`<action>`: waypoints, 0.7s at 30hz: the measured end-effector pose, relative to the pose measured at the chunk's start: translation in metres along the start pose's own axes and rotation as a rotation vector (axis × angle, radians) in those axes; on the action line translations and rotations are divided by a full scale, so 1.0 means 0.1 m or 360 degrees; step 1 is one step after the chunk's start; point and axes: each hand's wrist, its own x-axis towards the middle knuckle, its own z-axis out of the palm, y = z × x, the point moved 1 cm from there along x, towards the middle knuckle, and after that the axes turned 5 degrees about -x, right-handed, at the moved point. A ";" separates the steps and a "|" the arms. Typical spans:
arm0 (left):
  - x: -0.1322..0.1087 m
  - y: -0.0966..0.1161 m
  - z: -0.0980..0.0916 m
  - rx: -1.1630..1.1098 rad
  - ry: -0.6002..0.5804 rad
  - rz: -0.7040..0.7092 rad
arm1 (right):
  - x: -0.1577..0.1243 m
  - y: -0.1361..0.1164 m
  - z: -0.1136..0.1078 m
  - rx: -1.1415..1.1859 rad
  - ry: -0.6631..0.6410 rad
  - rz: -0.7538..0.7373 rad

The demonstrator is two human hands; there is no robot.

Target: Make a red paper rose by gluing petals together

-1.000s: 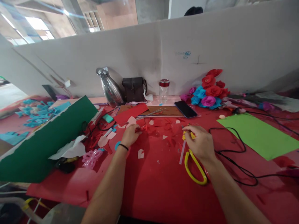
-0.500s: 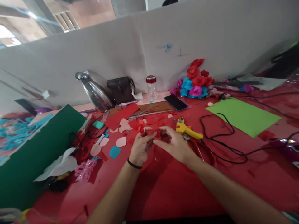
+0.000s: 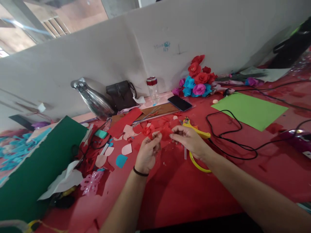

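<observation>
Right hand (image 3: 190, 139) drawn back from left hand (image 3: 147, 154) since last frame, pinching red petal (image 3: 166, 133) | left: fingers bunched beside red flower (image 3: 147, 129) (cannot tell grip) | petal between hands, over desk (image 3: 184, 197), inward of near edge.

Near the table's (image 3: 179, 194) far edge are one flask (image 3: 96, 103), one jar (image 3: 153, 91), one phone (image 3: 179, 103) and one bunch of flowers (image 3: 201, 78); toward its middle, two hands (image 3: 147, 153) and one glue gun (image 3: 203, 134).

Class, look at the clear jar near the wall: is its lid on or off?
On: the red lid sits over the top of the clear jar.
</observation>
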 end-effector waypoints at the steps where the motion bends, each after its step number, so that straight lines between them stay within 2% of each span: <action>1: 0.01 0.00 -0.01 0.0028 0.0019 0.0028 | 0.00 0.00 0.00 -0.0031 -0.0016 -0.0009; 4: 0.05 0.03 -0.08 0.0086 0.0103 0.0144 | 0.02 -0.04 -0.12 -0.0202 0.0045 -0.0124; 7: 0.09 0.12 -0.20 0.0201 0.0123 0.0134 | 0.05 -0.11 -0.42 -0.0587 0.0318 -0.0340; 9: 0.10 0.18 -0.27 0.0461 0.0068 -0.0012 | 0.07 -0.15 -0.61 -0.1259 0.0302 -0.0460; 10: 0.10 0.20 -0.30 0.0600 0.0056 -0.0058 | 0.08 -0.15 -0.68 -0.1635 0.0270 -0.0432; 12: 0.11 0.23 -0.34 0.0791 0.0061 -0.0134 | 0.08 -0.14 -0.77 -0.2192 0.0134 -0.0217; 13: 0.11 0.23 -0.35 0.0861 0.0077 -0.0170 | 0.08 -0.13 -0.79 -0.2355 0.0068 -0.0112; 15: 0.12 0.22 -0.37 0.0965 0.0115 -0.0246 | 0.08 -0.12 -0.79 -0.2488 -0.0021 0.0026; 18: 0.15 0.18 -0.38 0.1047 0.0147 -0.0351 | 0.07 -0.10 -0.76 -0.2523 -0.0082 0.0054; 21: 0.18 0.15 -0.39 0.1033 0.0099 -0.0421 | 0.07 -0.06 -0.77 -0.2568 -0.0062 0.0081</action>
